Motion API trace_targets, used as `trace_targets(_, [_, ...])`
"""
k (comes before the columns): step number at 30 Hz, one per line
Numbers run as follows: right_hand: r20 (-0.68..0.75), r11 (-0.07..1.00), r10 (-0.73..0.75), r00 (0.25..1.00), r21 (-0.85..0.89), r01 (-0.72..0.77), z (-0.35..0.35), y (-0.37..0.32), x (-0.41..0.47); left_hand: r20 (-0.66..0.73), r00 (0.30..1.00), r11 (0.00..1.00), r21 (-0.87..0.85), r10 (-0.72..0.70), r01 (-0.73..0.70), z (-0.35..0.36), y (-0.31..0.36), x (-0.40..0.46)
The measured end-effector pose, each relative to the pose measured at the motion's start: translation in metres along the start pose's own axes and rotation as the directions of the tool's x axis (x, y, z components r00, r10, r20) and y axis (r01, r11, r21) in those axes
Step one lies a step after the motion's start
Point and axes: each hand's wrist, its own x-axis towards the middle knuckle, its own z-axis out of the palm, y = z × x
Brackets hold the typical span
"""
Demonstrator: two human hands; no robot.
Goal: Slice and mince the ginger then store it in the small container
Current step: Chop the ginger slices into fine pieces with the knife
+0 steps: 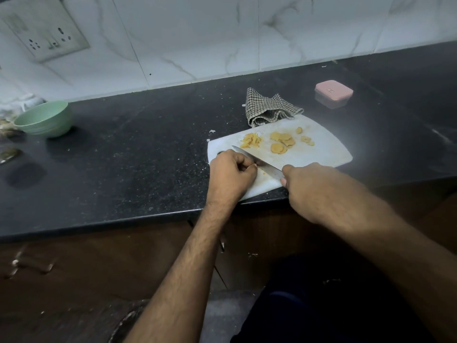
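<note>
White board (321, 154) lies on the black worktop (123, 157), near edge, right of centre. Left hand (231, 173) rests on the board's near-left corner, fingers (244, 164) curled, pinching something small against the knife blade; too hidden to tell what. Right hand (314, 186) grips the knife (257, 162) handle, fingers wrapped round it, blade running far-left across the board with the tip near the ginger strips (251, 141). Round ginger slices (282, 142) lie in a loose pile mid-board, right of the strips, a few more pieces further right. Checked cloth (270, 110) is bunched at the board's far edge, touching it. Small container (333, 94) with pink lid on sits far right, well apart from the board. Green bowl (45, 118) stands far left on the worktop. Wall socket (47, 28) on the marble tiles, top left.
</note>
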Motion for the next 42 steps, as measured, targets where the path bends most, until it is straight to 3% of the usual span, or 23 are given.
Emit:
trace_targets(9, [0.003, 0.999, -0.016, 1.0, 0.041, 0.016, -0.003, 0.01, 0.019, -0.002, 1.0, 1.0, -0.005, 0.013, -0.013, 0.003, -0.002, -0.004])
trace_targets(12, [-0.131, 0.993, -0.025, 0.991, 0.114, 0.041, -0.007, 0.02, 0.026, -0.037, 0.999, 1.0, 0.008, 0.02, -0.02, 0.002, -0.007, -0.001])
trace_targets(15, [-0.293, 0.998, -0.041, 0.955, 0.036, 0.054, 0.002, 0.028, 0.037, -0.055, 0.998, 0.999, 0.028, 0.042, -0.04, 0.005, -0.009, -0.002])
trace_targets(19, [-0.37, 0.989, -0.135, 0.919, -0.104, 0.104, 0.015, 0.042, 0.049, -0.018, 0.996, 0.996, 0.011, 0.092, -0.091, 0.011, -0.012, -0.002])
trace_targets(22, [-0.42, 0.986, -0.163, 0.893, -0.098, 0.134, 0.022, 0.05, 0.052, -0.029, 0.994, 0.995, 0.01, 0.104, -0.104, 0.01, -0.015, -0.001])
trace_targets(26, [-0.472, 0.985, -0.174, 0.864, -0.075, 0.157, 0.029, 0.054, 0.055, -0.191, 0.967, 0.984, -0.025, 0.168, -0.176, 0.005, -0.015, -0.005])
trace_targets(30, [-0.482, 0.982, -0.19, 0.855, -0.09, 0.168, 0.03, 0.057, 0.057, -0.406, 0.861, 0.952, 0.103, 0.305, -0.289, -0.007, -0.004, -0.006])
trace_targets(33, [-0.485, 0.981, -0.192, 0.853, -0.094, 0.167, 0.03, 0.06, 0.057, -0.293, 0.885, 0.911, 0.31, 0.363, -0.271, -0.016, 0.007, 0.01])
trace_targets(36, [-0.491, 0.983, -0.183, 0.852, -0.079, 0.165, 0.031, 0.06, 0.054, 0.015, 0.97, 0.863, 0.455, 0.241, -0.222, -0.021, 0.012, 0.033])
trace_targets(39, [-0.49, 0.984, -0.176, 0.854, -0.074, 0.16, 0.031, 0.059, 0.052, 0.25, 0.966, 0.9, 0.402, 0.07, -0.169, -0.025, 0.018, 0.049])
trace_targets(42, [-0.501, 0.986, -0.167, 0.849, -0.06, 0.158, 0.03, 0.061, 0.052, 0.271, 0.962, 0.932, 0.338, 0.041, -0.135, -0.024, 0.021, 0.059])
